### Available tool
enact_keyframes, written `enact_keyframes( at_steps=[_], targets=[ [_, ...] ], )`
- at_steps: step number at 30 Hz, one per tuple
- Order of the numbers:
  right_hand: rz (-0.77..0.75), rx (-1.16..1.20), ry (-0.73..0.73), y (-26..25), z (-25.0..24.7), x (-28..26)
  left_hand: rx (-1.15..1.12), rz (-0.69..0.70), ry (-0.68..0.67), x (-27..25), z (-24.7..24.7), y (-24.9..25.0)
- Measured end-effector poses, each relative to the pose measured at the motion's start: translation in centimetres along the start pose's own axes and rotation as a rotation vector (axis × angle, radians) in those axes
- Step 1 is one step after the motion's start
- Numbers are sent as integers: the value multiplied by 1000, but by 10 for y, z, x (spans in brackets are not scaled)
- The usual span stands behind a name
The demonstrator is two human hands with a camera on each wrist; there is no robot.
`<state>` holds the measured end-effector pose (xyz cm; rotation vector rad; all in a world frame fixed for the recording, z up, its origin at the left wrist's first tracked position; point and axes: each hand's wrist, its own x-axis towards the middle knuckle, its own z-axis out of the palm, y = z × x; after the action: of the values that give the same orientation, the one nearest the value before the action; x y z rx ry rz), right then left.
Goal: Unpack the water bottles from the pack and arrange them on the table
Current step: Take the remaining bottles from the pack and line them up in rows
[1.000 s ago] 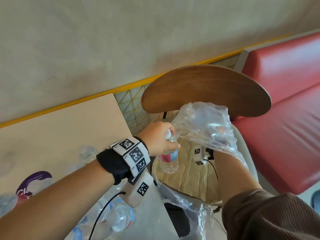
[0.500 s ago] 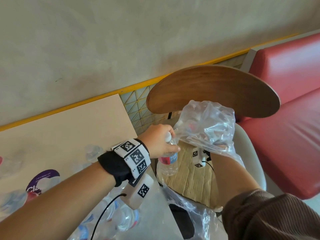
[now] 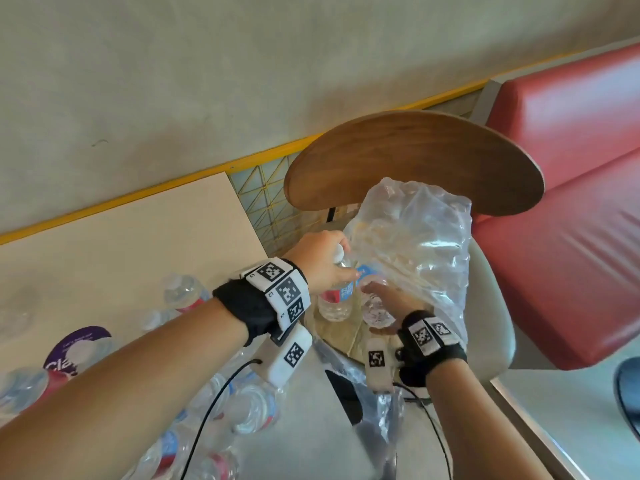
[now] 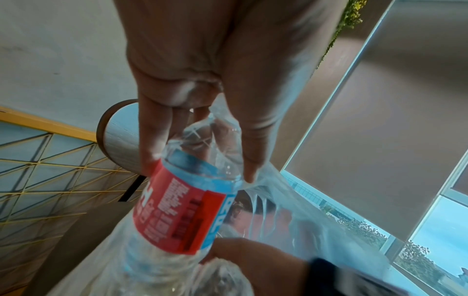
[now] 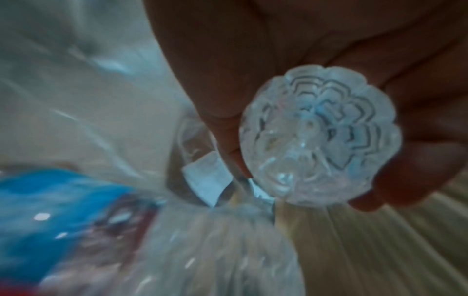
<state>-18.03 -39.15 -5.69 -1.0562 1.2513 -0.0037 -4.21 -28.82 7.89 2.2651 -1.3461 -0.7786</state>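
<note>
- Several clear plastic water bottles with red-and-blue labels [image 3: 180,292] are already lying on the beige table [image 3: 138,237] at your left, so by my reading the unpacking is well along.
- You are curling your left hand [image 3: 322,268] round the neck of a clear bottle with a red-and-blue label [image 3: 334,303], probably to carry it by its stiffest part; its white cap is mostly hiding under your fingers [image 4: 157,140].
- You are wrapping your right hand [image 3: 388,299] round the base end of a second clear bottle [image 5: 320,136], likely drawing it out of the crinkled clear plastic pack wrap [image 3: 415,244] on the chair seat.
- Whether more bottles are sitting inside that wrap is hard to say: the film is glaring and your right wrist view is blurring.
</note>
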Motion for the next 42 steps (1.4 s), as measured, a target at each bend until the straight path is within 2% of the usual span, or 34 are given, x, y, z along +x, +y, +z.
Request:
enact_keyframes(
  at_steps=[2, 7, 9, 13, 17, 22, 26, 33, 39, 42],
  targets=[
    [32, 77, -49, 9, 5, -29, 18, 4, 21, -1, -1, 1],
    [-49, 241, -262, 60, -2, -56, 12, 26, 13, -8, -8, -3],
    [-140, 192, -352, 70, -2, -69, 25, 29, 9, -15, -16, -4],
    [-222, 99, -448, 83, 9, -91, 16, 17, 45, -35, -38, -7],
    [-299, -163, -437, 93, 27, -102, -20, 43, 91, -58, -52, -17],
    [-420, -588, -398, 106, 48, -90, 69, -3, -7, -72, -39, -34],
    [-496, -735, -378, 108, 65, -85, 92, -69, -20, -67, -27, -51],
    [-617, -637, -306, 82, 84, -76, 196, -115, -38, -44, -18, -62],
    [-731, -644, -287, 49, 99, -66, 338, -178, -121, -19, -5, -69],
    [-742, -644, -264, 38, 110, -54, 400, -238, -170, -9, -5, -73]
  ],
)
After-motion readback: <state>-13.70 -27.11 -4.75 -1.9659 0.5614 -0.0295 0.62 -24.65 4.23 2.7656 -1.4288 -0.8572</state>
